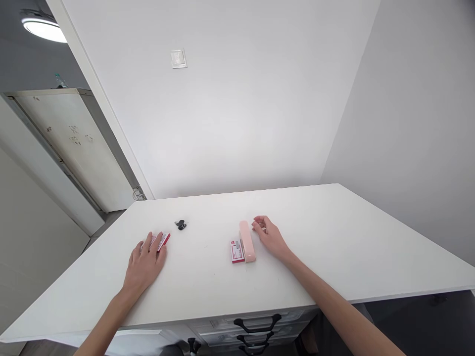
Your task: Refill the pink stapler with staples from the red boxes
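Note:
On the white tabletop, my left hand [144, 264] lies over a small red-and-white box [163, 241], its fingers across the top and the thumb along the near right side. Much of that box is hidden under the fingers. A pink stapler [247, 241] rests near the table's middle. Against its left side sits a second red-and-white box [236, 251] with a printed label. Just right of the stapler, my right hand [270, 237] rests on the table, fingers loosely curled and apart, with nothing visible in them. A small black object [180, 224], its kind unclear, lies beyond the left hand.
The white table [326, 237] meets the wall at the back. Drawers with black handles [258, 324] are below its front edge. A light switch [178, 58] is on the wall. At left, a doorway shows a pale cabinet [70, 143].

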Motion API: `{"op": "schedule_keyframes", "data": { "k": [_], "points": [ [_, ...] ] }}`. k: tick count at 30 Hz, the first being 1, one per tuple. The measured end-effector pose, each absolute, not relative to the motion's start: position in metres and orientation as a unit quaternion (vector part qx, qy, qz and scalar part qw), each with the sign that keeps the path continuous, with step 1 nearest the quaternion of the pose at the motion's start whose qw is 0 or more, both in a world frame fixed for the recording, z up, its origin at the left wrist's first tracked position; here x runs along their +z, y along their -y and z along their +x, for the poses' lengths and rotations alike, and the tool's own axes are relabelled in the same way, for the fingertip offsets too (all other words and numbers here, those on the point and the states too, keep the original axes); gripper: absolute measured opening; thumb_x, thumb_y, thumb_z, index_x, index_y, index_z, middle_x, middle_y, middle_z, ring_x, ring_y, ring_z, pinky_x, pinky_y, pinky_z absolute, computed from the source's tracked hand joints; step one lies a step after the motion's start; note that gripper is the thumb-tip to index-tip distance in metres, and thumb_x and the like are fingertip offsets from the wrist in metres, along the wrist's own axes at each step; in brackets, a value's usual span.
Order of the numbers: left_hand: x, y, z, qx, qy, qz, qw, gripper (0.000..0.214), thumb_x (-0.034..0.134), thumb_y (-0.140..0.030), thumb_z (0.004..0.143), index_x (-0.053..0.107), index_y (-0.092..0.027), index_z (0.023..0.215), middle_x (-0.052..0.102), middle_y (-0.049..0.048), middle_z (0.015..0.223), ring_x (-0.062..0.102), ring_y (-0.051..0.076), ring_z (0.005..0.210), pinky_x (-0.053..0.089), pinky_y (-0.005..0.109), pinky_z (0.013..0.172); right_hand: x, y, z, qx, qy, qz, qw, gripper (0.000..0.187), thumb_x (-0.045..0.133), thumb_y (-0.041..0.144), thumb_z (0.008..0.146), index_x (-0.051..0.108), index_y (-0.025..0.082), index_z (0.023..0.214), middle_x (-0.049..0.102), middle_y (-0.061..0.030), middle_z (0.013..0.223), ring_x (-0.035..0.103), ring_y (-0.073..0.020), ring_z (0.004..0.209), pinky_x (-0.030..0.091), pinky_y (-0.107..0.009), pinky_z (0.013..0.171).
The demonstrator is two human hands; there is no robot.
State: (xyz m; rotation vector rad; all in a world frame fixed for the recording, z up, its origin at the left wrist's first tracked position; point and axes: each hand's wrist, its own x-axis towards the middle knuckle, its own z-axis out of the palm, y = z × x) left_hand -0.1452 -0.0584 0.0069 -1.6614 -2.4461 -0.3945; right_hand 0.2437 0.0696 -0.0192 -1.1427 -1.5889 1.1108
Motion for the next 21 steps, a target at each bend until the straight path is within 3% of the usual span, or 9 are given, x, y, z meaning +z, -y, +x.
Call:
{"op": "schedule_keyframes", "data": {
  "k": [8, 15, 21],
  "points": [
    [0.016, 0.063, -0.136, -0.118, 0.824, -0.549, 0.072, 0.064, 0.028, -0.049, 0.098, 0.045, -0.022, 0.154, 0.035, 0.0096, 0.164, 0.038, 0.041, 0.145, 0.036, 0.059, 0.113, -0.017, -0.068, 0.243, 0.447, 0.637, -0.458, 0.430, 0.029, 0.052, 0.049, 0.097, 0.058, 0.026, 0.112, 0.068, -0.0062, 0.117, 0.070, -0.0214, 0.101, 0.051, -0.039, 0.088],
    [0.014, 0.067, -0.130, -0.122, 0.802, -0.572, 0.125, 0.058, 0.029, -0.043, 0.100, 0.056, -0.018, 0.145, 0.045, 0.0142, 0.158, 0.045, 0.034, 0.142, 0.037, 0.053, 0.116, -0.016, -0.067, 0.243, 0.447, 0.639, -0.460, 0.424, 0.028, 0.051, 0.049, 0.097, 0.059, 0.026, 0.110, 0.068, -0.0051, 0.116, 0.070, -0.0205, 0.099, 0.051, -0.037, 0.088],
    [0.020, 0.071, -0.125, -0.124, 0.788, -0.586, 0.143, 0.052, 0.035, -0.043, 0.099, 0.062, -0.020, 0.137, 0.053, 0.0096, 0.153, 0.053, 0.032, 0.136, 0.045, 0.052, 0.109, -0.017, -0.067, 0.243, 0.446, 0.643, -0.454, 0.426, 0.026, 0.051, 0.047, 0.096, 0.060, 0.026, 0.108, 0.069, -0.0045, 0.113, 0.070, -0.0199, 0.096, 0.051, -0.037, 0.086]
  ]
}}
